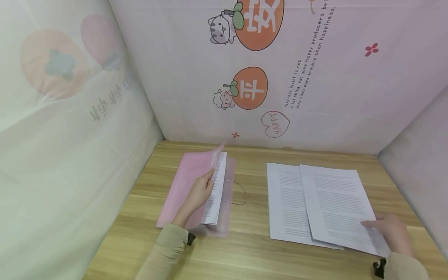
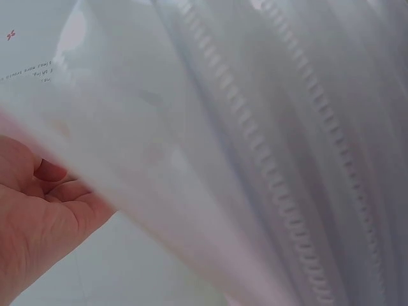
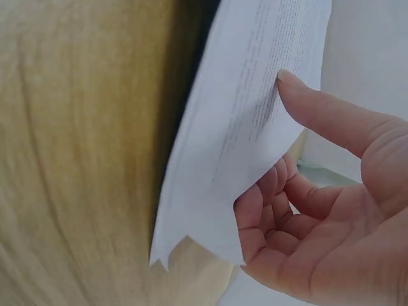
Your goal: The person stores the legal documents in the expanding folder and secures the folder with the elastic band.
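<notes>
A pink plastic folder lies part open on the left of the table, with printed pages showing inside it. My left hand grips the free edge of its raised cover; in the left wrist view translucent sleeves fan out beside the curled fingers. On the right, my right hand pinches the near right part of a printed sheet, thumb on top and fingers underneath. That paper overlaps another printed sheet. The right wrist view shows the held paper's edge lifted off the wood.
An elastic loop sticks out from the folder's right side onto the wooden table. Fabric walls stand around the table: a printed one at the back, others at left and right.
</notes>
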Motion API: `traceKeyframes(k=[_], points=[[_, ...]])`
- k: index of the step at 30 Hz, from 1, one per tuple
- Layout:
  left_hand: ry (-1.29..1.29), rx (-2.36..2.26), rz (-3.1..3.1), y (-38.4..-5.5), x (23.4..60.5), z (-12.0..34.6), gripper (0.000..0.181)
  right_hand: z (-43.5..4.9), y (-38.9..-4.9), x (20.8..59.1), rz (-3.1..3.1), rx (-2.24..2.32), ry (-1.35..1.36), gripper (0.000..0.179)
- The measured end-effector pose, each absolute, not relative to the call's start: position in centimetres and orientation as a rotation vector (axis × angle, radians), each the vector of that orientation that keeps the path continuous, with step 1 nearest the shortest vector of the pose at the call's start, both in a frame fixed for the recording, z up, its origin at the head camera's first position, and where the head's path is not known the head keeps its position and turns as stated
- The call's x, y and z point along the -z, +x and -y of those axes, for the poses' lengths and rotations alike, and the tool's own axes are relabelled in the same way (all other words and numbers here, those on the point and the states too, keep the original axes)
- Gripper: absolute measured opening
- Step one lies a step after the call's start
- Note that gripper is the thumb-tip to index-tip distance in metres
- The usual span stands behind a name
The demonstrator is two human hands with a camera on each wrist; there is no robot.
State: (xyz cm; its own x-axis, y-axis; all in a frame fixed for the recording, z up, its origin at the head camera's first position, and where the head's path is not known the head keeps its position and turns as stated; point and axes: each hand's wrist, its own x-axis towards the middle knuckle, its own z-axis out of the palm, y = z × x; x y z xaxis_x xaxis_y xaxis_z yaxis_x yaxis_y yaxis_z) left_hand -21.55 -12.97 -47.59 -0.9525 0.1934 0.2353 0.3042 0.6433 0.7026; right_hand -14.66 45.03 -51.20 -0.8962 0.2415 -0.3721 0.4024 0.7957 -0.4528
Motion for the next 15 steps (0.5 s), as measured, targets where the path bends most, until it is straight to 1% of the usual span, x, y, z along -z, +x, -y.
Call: traceKeyframes(k=[6, 11, 15], points=[[-0.417, 1.219, 2.734, -21.58, 47.64, 12.92, 0.049, -44.88, -14.61, 50.76, -2.652, 0.791, 0.498, 0.069], [-0.411, 1.214, 2.728, -21.55, 47.38, 12.79, 0.049, -44.59, -14.78, 50.5, -2.653, 0.739, 0.557, 0.073], [-0.414, 1.211, 2.729, -21.57, 47.33, 12.73, 0.049, -44.39, -14.88, 50.3, -2.655, 0.724, 0.582, 0.072]])
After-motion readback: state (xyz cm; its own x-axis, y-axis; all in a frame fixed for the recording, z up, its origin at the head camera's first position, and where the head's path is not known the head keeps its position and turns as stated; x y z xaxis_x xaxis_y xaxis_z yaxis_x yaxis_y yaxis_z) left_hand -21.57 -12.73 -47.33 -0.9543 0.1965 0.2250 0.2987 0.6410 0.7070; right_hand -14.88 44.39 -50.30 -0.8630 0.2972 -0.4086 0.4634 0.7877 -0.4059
